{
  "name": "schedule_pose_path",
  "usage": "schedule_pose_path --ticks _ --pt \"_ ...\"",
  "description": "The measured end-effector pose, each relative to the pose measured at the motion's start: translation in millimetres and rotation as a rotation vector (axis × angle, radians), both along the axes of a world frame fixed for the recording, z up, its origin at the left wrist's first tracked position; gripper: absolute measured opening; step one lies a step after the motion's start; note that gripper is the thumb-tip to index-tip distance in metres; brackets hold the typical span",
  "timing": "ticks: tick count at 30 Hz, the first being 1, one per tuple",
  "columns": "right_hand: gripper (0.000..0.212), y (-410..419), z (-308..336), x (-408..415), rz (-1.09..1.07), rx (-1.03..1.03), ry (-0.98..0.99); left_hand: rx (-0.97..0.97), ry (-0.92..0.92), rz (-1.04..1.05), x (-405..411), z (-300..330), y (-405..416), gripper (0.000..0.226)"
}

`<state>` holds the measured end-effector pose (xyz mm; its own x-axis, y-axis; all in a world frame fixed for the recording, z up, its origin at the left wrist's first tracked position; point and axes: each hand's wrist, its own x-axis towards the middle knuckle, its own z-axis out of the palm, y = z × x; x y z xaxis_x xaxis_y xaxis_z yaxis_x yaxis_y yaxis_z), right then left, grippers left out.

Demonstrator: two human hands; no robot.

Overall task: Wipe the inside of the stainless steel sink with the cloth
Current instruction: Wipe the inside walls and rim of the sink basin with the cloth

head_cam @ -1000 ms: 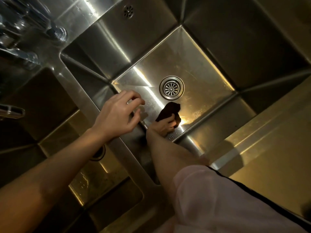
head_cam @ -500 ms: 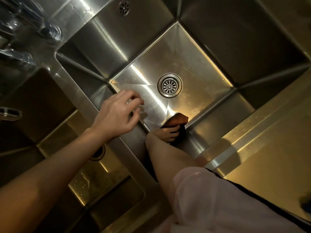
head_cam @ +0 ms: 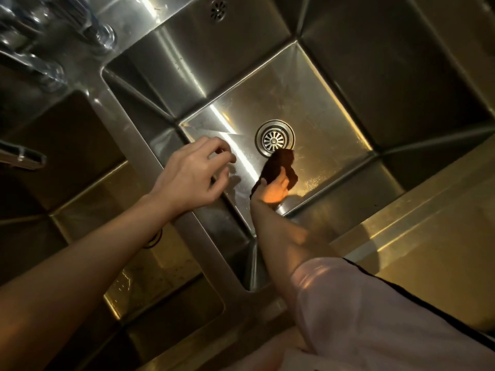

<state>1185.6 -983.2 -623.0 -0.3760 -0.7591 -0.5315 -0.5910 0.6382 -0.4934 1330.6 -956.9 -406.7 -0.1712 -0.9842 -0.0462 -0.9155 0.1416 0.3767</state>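
The stainless steel sink (head_cam: 321, 84) is a deep square basin with a round drain (head_cam: 274, 138) in its floor. My right hand (head_cam: 273, 190) reaches down to the basin floor and grips a dark cloth (head_cam: 278, 166), which lies against the steel just below the drain. My left hand (head_cam: 191, 175) hovers over the divider at the basin's left rim, fingers loosely curled and holding nothing. A pale sleeve covers my right upper arm.
A second basin (head_cam: 80, 183) lies to the left across a steel divider (head_cam: 128, 124). Tap fittings (head_cam: 101, 36) stand at the top left. An overflow hole (head_cam: 218, 10) sits in the back wall. A steel counter (head_cam: 428, 236) runs along the right.
My right hand has pushed the cloth from the basin's near edge back up toward the drain. My left hand has stayed over the divider.
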Motion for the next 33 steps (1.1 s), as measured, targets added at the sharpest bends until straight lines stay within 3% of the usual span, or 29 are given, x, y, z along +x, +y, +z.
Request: schedule_pose_path --ticks 5,13,16,21,28,33 --pt "0.072 -13.1 -11.4 7.7 0.391 0.016 -0.012 0.008 -0.010 0.030 0.1 -3.0 1.7 0.025" --pt "0.068 -94.2 -22.9 35.3 1.265 -0.116 -0.032 0.043 -0.068 0.071 -0.1 -3.5 1.0 0.024" --pt "0.068 -138.8 -21.3 58.1 1.597 -0.072 -0.045 0.081 -0.079 0.094 0.1 -2.5 0.1 0.026" --pt "0.073 -176.3 -14.9 77.5 1.950 0.007 -0.091 0.070 -0.099 0.135 -0.4 -2.0 -1.4 0.032" --pt "0.070 -146.4 -10.4 36.4 2.493 0.127 -0.130 0.004 -0.139 0.325 -31.7 8.2 12.9 0.031" --pt "0.068 -97.8 -15.2 2.8 2.790 0.202 -0.142 0.098 -0.180 0.488 -71.0 7.0 38.9 0.032"
